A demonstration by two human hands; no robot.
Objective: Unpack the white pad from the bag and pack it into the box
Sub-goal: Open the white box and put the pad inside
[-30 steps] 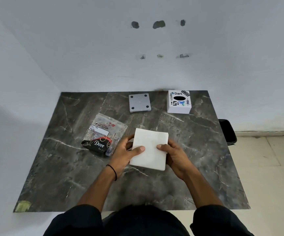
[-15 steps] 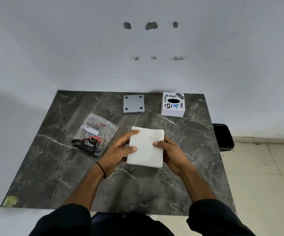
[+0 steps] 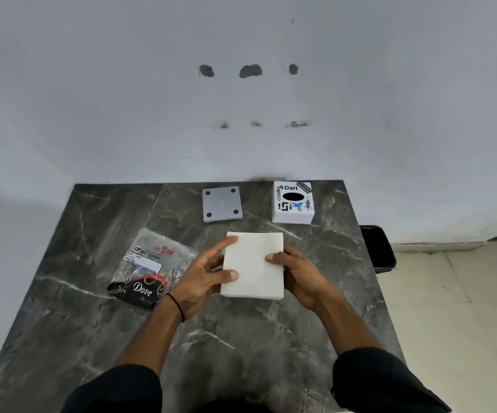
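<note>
The white pad (image 3: 253, 265) is a thick rectangular stack held over the middle of the dark marble table (image 3: 62, 323). My left hand (image 3: 202, 278) grips its left edge with the thumb on top. My right hand (image 3: 299, 272) grips its right edge. The clear plastic bag (image 3: 151, 263), with a black Dove label at its near end, lies flat to the left of my left hand. The white box (image 3: 293, 202), covered in stickers and with a dark oval slot on top, stands at the table's far right.
A grey square plate (image 3: 221, 204) with four dark holes lies at the table's far edge, left of the box. A black object (image 3: 378, 248) stands on the floor past the table's right edge. A white wall rises directly behind the table.
The pad has turned slightly to sit square between both hands. Both hands keep their hold, and the view has shifted so the table sits lower in frame.
</note>
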